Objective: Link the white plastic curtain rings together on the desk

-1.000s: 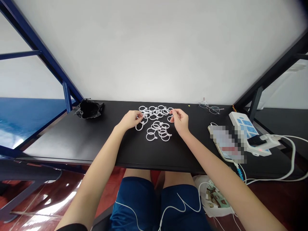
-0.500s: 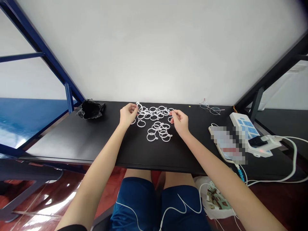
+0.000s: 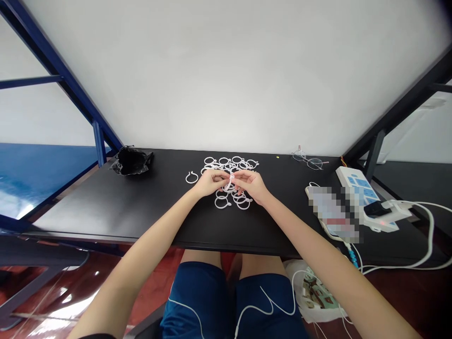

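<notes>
Two bare hands meet over the middle of a black desk point(image 3: 158, 207), pinching one small white ring point(image 3: 231, 179) between them. The left hand point(image 3: 213, 182) is just left of the ring, the right hand point(image 3: 251, 185) just right of it; both touch it, so neither is nearer. The ring appears almost edge-on, a narrow white strip with its long axis running from the far side towards the near side, the near end leaning slightly left. It seems to be raised above the desk, though fingers hide part of it.

Each grip is a pinch, thumb and fingertips pressed together on the ring; the exact contact points are too small to tell. The forearms reach in from the near left and near right corners, forming an upturned V. Both wrists are slightly bent, so the fingers point inward at each other.

Beyond the hands lies a far group of rings point(image 3: 231, 165), overlapping; a near group of rings point(image 3: 221, 197) lies on the near side, partly covered by the fingers. A lone ring point(image 3: 191, 182) rests to the left, apart from both. Farther left sits a crumpled black bag point(image 3: 132, 161). Glasses point(image 3: 314, 163) lie at the far right.
</notes>
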